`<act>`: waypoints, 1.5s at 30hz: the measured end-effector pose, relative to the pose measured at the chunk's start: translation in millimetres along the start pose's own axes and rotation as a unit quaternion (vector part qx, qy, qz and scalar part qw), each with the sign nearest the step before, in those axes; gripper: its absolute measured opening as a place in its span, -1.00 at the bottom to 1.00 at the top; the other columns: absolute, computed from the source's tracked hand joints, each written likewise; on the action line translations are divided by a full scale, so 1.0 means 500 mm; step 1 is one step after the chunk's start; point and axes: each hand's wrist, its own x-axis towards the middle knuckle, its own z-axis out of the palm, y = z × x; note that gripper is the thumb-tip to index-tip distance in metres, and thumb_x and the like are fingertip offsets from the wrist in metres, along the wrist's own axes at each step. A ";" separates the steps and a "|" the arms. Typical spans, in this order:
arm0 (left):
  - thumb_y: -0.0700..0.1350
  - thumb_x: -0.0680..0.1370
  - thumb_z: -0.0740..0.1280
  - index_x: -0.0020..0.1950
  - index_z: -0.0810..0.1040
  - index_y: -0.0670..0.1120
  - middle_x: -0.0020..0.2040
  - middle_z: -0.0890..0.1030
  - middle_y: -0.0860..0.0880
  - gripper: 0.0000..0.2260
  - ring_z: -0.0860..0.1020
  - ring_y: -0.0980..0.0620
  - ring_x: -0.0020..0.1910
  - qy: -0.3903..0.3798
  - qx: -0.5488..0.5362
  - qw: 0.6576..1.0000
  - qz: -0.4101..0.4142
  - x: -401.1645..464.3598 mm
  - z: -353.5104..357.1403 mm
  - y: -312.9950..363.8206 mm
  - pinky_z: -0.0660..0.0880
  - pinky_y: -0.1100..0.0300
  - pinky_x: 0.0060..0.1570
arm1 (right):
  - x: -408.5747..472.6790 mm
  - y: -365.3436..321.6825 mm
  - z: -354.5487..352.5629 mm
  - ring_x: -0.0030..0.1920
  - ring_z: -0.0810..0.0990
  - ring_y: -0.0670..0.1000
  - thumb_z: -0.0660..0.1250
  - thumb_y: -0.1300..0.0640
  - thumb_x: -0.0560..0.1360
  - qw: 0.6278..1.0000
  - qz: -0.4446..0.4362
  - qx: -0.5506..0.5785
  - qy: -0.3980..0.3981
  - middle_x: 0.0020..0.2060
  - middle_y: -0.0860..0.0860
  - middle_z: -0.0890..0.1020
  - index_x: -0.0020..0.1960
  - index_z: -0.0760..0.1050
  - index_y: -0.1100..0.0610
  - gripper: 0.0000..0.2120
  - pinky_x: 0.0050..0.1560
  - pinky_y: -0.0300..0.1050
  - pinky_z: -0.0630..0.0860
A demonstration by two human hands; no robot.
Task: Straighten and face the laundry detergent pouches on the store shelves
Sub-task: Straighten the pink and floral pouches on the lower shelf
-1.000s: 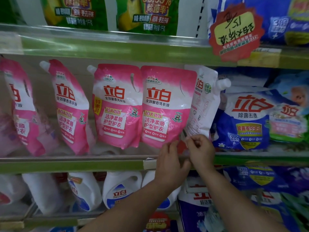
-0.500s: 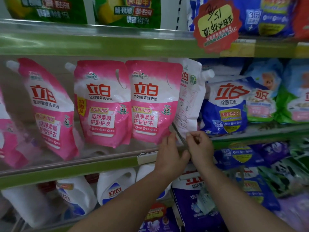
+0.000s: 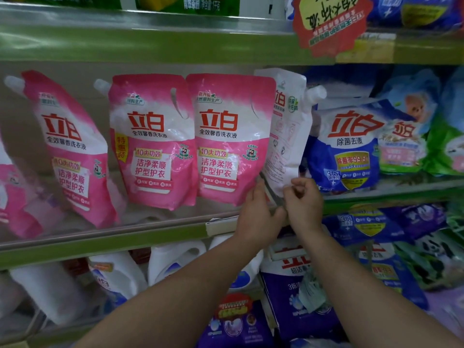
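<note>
A shop aisle is shown: green-edged metal shelves (image 3: pixel 150 46) stocked with pink-and-white plastic detergent pouches (image 3: pixel 153 141), a red scalloped paper price sign (image 3: pixel 331 21) clipped above.

Pink detergent pouches (image 3: pixel 153 141) upright, front-facing on middle shelf; rightmost white pouch (image 3: pixel 286 131) turned sideways, spout right.

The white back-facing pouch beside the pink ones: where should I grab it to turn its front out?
Grip the white pouch at its lower corners, from the front and below, where the left hand and right hand are. Pink pouch crowds one side; the spout points right.
</note>
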 end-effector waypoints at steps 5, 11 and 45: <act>-0.12 0.52 0.33 0.47 0.23 -0.07 0.35 0.43 -0.08 -0.45 0.47 -0.05 0.28 0.017 -0.008 1.000 0.002 0.034 0.038 0.012 0.47 -0.05 0.24 | 0.029 0.007 -0.022 -0.19 0.50 -0.26 0.32 0.24 0.50 1.000 -0.023 -0.009 0.003 -0.21 -0.18 0.53 -0.04 0.45 0.04 -0.88 -0.28 -0.49 0.39; -0.09 0.47 0.40 0.47 0.17 -0.14 0.35 0.40 -0.18 -0.35 0.39 -0.15 0.34 0.075 -0.027 0.996 -0.037 0.089 0.083 0.034 0.40 -0.09 0.29 | 0.059 0.026 -0.068 -0.25 0.52 -0.33 0.34 0.23 0.50 0.999 -0.036 -0.027 -0.020 -0.25 -0.18 0.55 -0.19 0.42 -0.07 -0.77 -0.28 -0.53 0.38; -0.38 0.45 0.23 0.06 0.50 -0.01 -0.09 0.64 -0.05 -0.68 0.59 0.05 -0.20 0.195 -0.230 0.948 -0.104 0.113 0.099 0.090 0.54 0.23 -0.30 | 0.172 0.061 -0.075 -0.22 0.48 -0.14 0.03 -0.20 0.58 0.991 0.010 -0.091 -0.101 -0.23 -0.07 0.52 -0.01 0.42 0.11 -0.60 -0.32 -0.23 0.33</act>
